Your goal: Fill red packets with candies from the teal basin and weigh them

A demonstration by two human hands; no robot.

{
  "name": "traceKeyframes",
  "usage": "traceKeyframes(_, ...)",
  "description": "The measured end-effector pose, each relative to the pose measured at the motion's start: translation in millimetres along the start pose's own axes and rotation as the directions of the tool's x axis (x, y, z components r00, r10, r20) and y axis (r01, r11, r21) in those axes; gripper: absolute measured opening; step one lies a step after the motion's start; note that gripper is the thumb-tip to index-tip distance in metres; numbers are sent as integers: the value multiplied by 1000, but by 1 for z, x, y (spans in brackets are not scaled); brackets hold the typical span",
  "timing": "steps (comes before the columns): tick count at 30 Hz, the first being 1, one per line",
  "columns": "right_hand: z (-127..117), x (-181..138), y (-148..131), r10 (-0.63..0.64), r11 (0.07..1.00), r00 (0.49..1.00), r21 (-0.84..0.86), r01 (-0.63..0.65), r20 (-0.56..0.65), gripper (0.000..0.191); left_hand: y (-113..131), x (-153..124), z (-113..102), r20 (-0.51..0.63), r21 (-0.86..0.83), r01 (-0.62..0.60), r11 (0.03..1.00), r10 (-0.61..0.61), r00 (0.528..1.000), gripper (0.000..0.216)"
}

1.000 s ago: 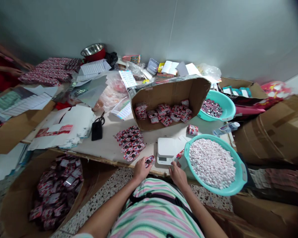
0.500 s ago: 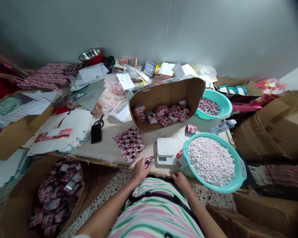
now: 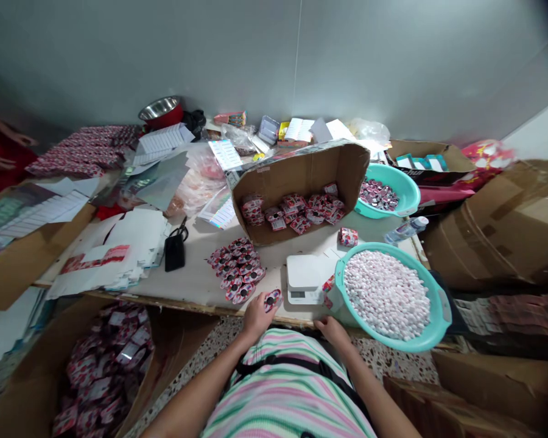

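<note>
My left hand (image 3: 256,317) is closed around a small red-and-white printed packet (image 3: 272,300) with a dark round middle, at the table's front edge. Just behind it several like packets (image 3: 237,269) stand in close rows. My right hand (image 3: 331,330) rests against the table edge with its fingers curled in, and nothing shows in it. Between and beyond my hands is a white digital scale (image 3: 304,274). Close to my right hand, a turquoise basin (image 3: 439,331) holds many small white pieces (image 3: 386,295).
A cardboard box (image 3: 296,176) on its side holds more packets. Behind the basin are a bottle (image 3: 406,231) and a second turquoise basin (image 3: 408,188) of small discs. A phone-like black object (image 3: 174,252) and flat white cartons (image 3: 128,243) lie left. A packet-filled carton (image 3: 18,389) stands below.
The view has shifted slightly. At the far left, a co-worker's hands have drawn back from the stacked packets. My two hands have stayed nearly still, the left with the packet.
</note>
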State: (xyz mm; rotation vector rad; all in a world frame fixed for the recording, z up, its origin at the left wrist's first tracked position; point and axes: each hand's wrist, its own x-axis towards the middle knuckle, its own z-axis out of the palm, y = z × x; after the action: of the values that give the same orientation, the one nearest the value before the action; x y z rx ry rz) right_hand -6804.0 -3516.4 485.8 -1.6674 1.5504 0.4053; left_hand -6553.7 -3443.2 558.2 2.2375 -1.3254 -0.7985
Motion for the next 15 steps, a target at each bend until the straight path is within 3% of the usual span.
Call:
traceKeyframes(8,-10,-14,-5,-65,998,998,-1,65,-1,27,17,21,1,26,16,-71,997,70,997,37)
traceKeyframes(15,-16,-47,6,-116,986,992,111,121,-49,25,51,73,10,44,59,-173,983,170,984,36)
